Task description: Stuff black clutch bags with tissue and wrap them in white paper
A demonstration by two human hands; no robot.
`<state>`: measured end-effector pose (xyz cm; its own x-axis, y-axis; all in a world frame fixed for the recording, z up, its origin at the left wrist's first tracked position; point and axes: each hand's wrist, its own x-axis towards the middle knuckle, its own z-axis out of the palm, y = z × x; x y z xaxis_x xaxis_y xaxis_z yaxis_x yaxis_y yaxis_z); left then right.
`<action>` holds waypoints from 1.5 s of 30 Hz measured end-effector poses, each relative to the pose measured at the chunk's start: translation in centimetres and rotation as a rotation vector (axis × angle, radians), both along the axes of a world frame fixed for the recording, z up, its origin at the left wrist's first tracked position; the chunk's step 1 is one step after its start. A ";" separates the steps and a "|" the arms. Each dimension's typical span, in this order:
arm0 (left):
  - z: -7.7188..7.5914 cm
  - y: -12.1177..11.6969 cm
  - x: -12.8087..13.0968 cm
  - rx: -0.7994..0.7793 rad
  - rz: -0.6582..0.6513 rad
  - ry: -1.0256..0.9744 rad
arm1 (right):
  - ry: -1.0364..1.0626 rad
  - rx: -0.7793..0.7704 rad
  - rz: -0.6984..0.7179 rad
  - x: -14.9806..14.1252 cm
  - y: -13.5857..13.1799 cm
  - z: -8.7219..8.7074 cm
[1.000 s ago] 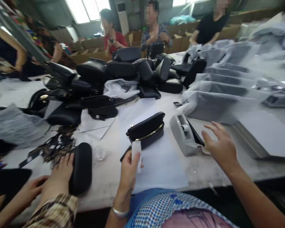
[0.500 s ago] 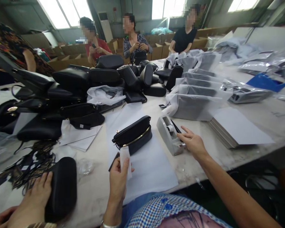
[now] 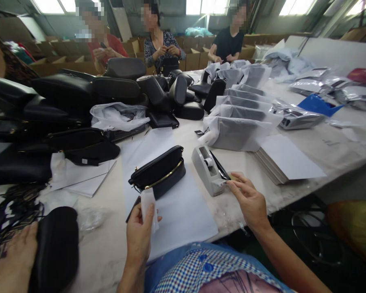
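My left hand is closed round a folded piece of white wrapping paper, held against the near end of a black zippered bag. A dark tag sticks out beside its fingers. The bag has a gold zip and lies on a white paper sheet. My right hand pinches at the cutting edge of a grey tape dispenser, thumb and forefinger together on the tape end; the clear tape itself hardly shows. A black-handled tool lies along the dispenser.
Black bags are heaped at the back left. Paper-wrapped bags stand in a row behind the dispenser, with a stack of white boards at right. A co-worker's hand rests by a black bag at lower left. Several people sit opposite.
My right hand has turned and drawn its fingers together at the dispenser's cutting edge. My left hand keeps its hold on the white paper. The view has shifted slightly right and down.
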<state>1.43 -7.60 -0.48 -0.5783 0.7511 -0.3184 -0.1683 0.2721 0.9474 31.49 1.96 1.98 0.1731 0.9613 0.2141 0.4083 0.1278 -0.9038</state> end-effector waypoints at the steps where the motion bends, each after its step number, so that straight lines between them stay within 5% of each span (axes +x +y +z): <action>1: 0.0 0.0 0.0 -0.003 0.002 0.002 | 0.013 -0.018 0.005 0.0 0.0 0.0; 12: 0.7 0.2 0.4 0.005 0.002 0.006 | 0.079 -0.048 0.053 -0.1 0.8 2.7; 17: 0.6 0.1 0.4 0.011 0.008 0.009 | 0.202 -0.324 0.077 1.2 -0.3 3.0; 23: 0.5 0.1 0.3 0.008 -0.006 0.004 | 0.250 -0.531 0.051 2.4 -1.7 0.5; 31: 0.4 0.0 0.3 0.009 -0.013 -0.026 | 0.525 -0.540 0.022 0.7 -1.2 -2.7; 40: 0.8 0.3 0.8 0.066 0.012 -0.040 | 0.084 -0.435 -0.070 2.6 -1.3 -6.4; 42: 1.0 0.3 0.9 0.080 0.012 -0.033 | -0.003 -0.394 0.027 1.3 -2.1 -5.2; 45: 1.4 0.4 1.2 0.096 0.023 -0.037 | 0.007 -0.215 0.382 -3.1 -2.8 -1.7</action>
<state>2.59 -7.23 0.88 -0.5851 0.7658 -0.2669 -0.2089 0.1758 0.9620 28.43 -0.80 0.26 -0.2024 0.9793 0.0022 0.3622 0.0769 -0.9289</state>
